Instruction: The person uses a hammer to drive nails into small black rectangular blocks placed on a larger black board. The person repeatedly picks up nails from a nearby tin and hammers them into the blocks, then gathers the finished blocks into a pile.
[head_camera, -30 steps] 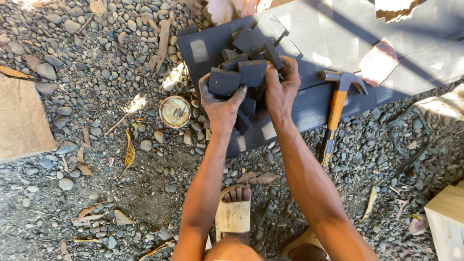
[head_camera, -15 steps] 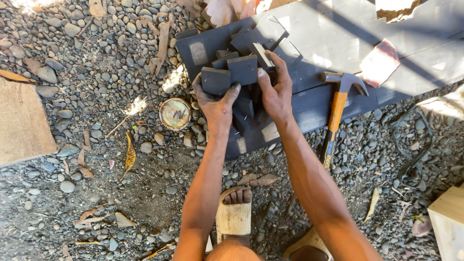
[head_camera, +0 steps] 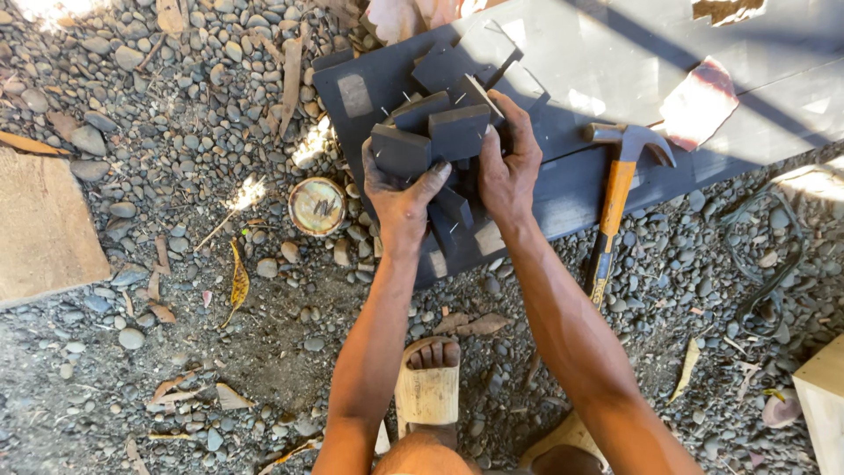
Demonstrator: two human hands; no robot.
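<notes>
Both grips are closed on dark-painted wood: our left hand clamps one dark block from below, thumb across its near face, while our right hand presses a second dark block against it from the side, so the pair is lifted just above the heap of blocks lying on the dark board.

Thin nails stand out of several blocks, some close to our fingers. In our judgement that is the first hazard here: a slip of either grip could drag a palm or fingertip across a point. The two blocks are held only by pressure against each other, so easing the squeeze would likely drop them onto the heap and scatter it.

Nearest to us, a sandalled foot rests on loose gravel, directly below the lifted pieces. A falling block with a nail in it could land there, and the open toes have no cover.

Left of the board lies a round tin lid, and to the right a claw hammer with an orange handle rests with its head on the board and its handle running onto the stones. It sits well apart from both hands. Farther back, a pale panel overlaps the board in sun and shadow.
</notes>
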